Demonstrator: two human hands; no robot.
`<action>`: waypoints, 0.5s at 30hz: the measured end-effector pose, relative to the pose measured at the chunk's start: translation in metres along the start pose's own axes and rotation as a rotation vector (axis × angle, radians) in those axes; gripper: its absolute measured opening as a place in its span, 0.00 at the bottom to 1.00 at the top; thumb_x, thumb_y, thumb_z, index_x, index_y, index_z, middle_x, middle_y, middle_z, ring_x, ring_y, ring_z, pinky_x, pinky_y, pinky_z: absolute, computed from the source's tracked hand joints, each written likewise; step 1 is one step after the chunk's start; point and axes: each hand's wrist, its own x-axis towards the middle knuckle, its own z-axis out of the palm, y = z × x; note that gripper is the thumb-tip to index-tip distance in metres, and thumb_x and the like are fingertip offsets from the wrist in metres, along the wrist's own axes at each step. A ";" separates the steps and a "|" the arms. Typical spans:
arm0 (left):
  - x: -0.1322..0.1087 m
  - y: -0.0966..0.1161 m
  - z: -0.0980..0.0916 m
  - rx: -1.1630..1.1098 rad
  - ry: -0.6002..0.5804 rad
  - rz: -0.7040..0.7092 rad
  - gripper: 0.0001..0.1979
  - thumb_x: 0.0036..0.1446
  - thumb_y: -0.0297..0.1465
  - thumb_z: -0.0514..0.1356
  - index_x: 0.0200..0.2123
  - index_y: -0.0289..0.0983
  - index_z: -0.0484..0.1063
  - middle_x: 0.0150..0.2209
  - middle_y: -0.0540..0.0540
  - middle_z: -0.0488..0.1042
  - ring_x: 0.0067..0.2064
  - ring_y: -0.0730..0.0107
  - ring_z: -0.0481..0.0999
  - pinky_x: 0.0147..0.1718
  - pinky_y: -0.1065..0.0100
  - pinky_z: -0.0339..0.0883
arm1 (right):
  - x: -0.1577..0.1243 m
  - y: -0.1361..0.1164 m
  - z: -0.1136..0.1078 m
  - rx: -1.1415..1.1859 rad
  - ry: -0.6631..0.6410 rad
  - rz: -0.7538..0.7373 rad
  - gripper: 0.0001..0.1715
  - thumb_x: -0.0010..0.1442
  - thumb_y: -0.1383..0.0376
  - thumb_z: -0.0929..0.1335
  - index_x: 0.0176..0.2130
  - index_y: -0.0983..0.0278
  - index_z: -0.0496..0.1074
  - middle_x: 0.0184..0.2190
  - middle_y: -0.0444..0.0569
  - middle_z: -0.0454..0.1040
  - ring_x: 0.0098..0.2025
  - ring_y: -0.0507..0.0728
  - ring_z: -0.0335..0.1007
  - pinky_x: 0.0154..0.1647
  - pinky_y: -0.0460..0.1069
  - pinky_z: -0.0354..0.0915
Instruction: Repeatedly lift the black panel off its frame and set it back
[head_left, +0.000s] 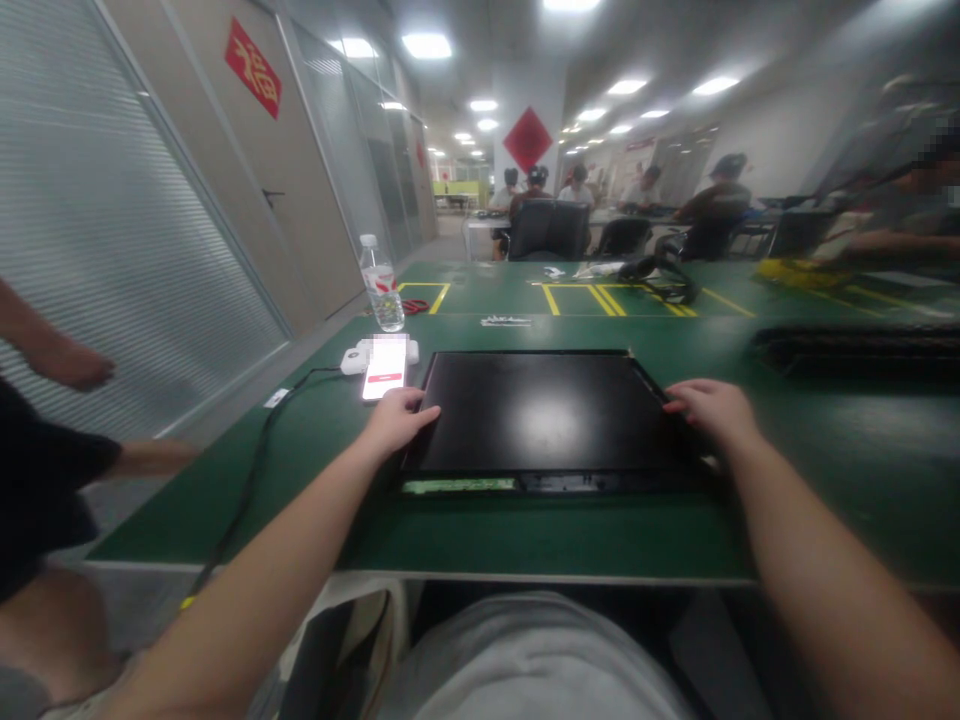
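A black flat display panel [480, 400] lies on the green table in front of me, its dark face up and reflecting a light. A green circuit strip [461, 486] shows along its near edge. My left hand [396, 418] grips the panel's left edge, thumb over the top and fingers partly hidden at the side. At the opposite edge, my right hand [714, 408] pinches the frame between thumb and fingers. Just beyond my left hand a lit phone [386, 368] rests against a white power strip [352, 360].
A water bottle [382, 285] and red-handled scissors [415, 306] stand and lie at the back left. The cable [259, 465] runs off the table's left side. A long black part [855, 355] lies at right. A person [45, 470] is close on the left; several people sit farther back.
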 end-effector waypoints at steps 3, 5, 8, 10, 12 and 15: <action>0.001 -0.001 -0.001 0.064 -0.034 -0.008 0.13 0.47 0.42 0.65 0.20 0.40 0.71 0.26 0.47 0.71 0.32 0.59 0.70 0.35 0.62 0.62 | 0.002 0.002 0.001 0.003 0.004 0.002 0.15 0.51 0.62 0.70 0.39 0.64 0.81 0.30 0.52 0.82 0.22 0.53 0.66 0.22 0.47 0.61; 0.001 -0.002 -0.001 0.114 -0.051 -0.026 0.13 0.48 0.41 0.65 0.22 0.39 0.72 0.27 0.47 0.72 0.34 0.58 0.71 0.36 0.62 0.64 | 0.003 0.003 0.002 -0.001 0.008 0.000 0.15 0.52 0.62 0.70 0.39 0.64 0.81 0.30 0.52 0.82 0.21 0.52 0.65 0.21 0.47 0.60; 0.002 -0.003 -0.001 0.168 -0.054 -0.038 0.13 0.49 0.41 0.65 0.24 0.38 0.73 0.29 0.46 0.74 0.37 0.57 0.72 0.39 0.62 0.67 | 0.003 0.002 0.002 -0.010 0.007 -0.002 0.14 0.52 0.63 0.70 0.39 0.65 0.81 0.30 0.52 0.82 0.21 0.52 0.65 0.22 0.47 0.61; 0.002 -0.004 -0.001 0.190 -0.058 -0.029 0.13 0.50 0.42 0.64 0.25 0.38 0.74 0.31 0.45 0.75 0.39 0.57 0.73 0.40 0.61 0.68 | 0.003 0.001 0.001 -0.009 0.005 0.002 0.13 0.53 0.64 0.70 0.39 0.65 0.81 0.29 0.52 0.82 0.22 0.52 0.66 0.22 0.47 0.61; 0.003 -0.006 -0.001 0.203 -0.061 -0.019 0.14 0.50 0.43 0.64 0.27 0.37 0.75 0.33 0.44 0.75 0.39 0.57 0.73 0.41 0.60 0.68 | 0.002 0.000 0.001 -0.009 0.004 0.004 0.13 0.53 0.64 0.70 0.38 0.65 0.81 0.29 0.52 0.82 0.22 0.52 0.66 0.23 0.47 0.62; 0.004 -0.009 0.000 0.218 -0.056 -0.017 0.14 0.50 0.43 0.64 0.28 0.37 0.76 0.34 0.43 0.76 0.41 0.55 0.74 0.43 0.59 0.68 | 0.002 0.001 0.000 -0.015 0.005 0.000 0.13 0.53 0.64 0.70 0.39 0.64 0.81 0.30 0.52 0.82 0.22 0.52 0.66 0.23 0.47 0.61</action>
